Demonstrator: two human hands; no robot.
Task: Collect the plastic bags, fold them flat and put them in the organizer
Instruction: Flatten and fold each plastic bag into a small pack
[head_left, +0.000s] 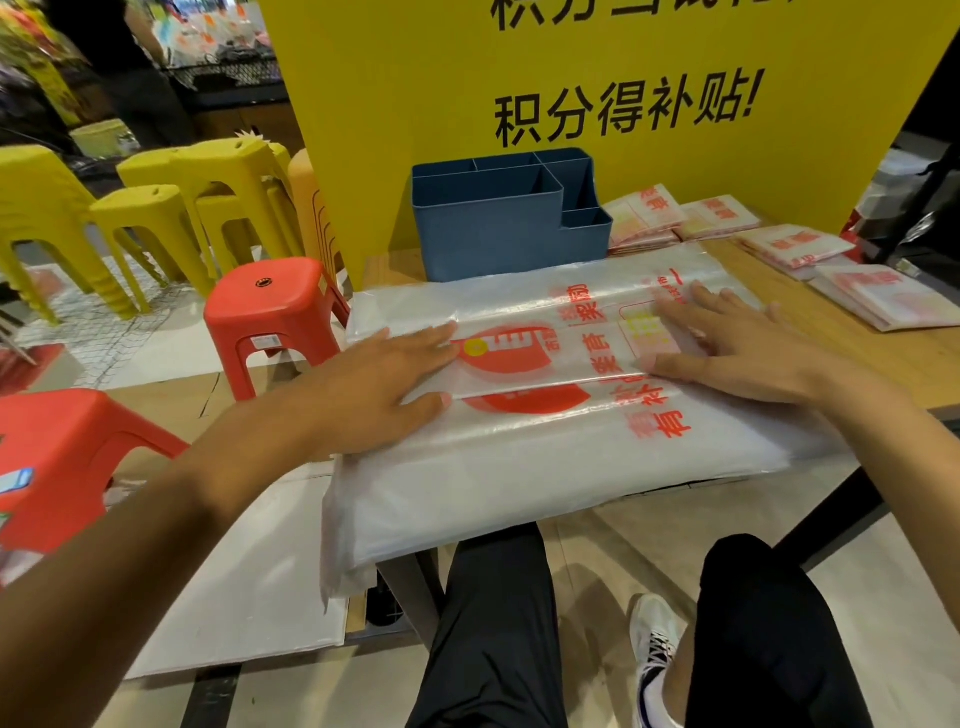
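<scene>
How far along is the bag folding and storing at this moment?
Done: several folded bags lie on the table. In hand: left hand and right hand press flat one large bag, partly folded. Left: finishing it and loading the blue organizer, whose visible compartments look empty.

A shop or market floor. A large yellow promotional sign (597, 104) with black Chinese lettering stands behind a wooden tabletop (883, 353). Stacked yellow plastic stools (156, 208) and red stools (275, 306) crowd the tiled floor (156, 332). Printed shopping bags (545, 405) lie on the tabletop, and bagged goods on display racks (218, 36) fill the background.
</scene>
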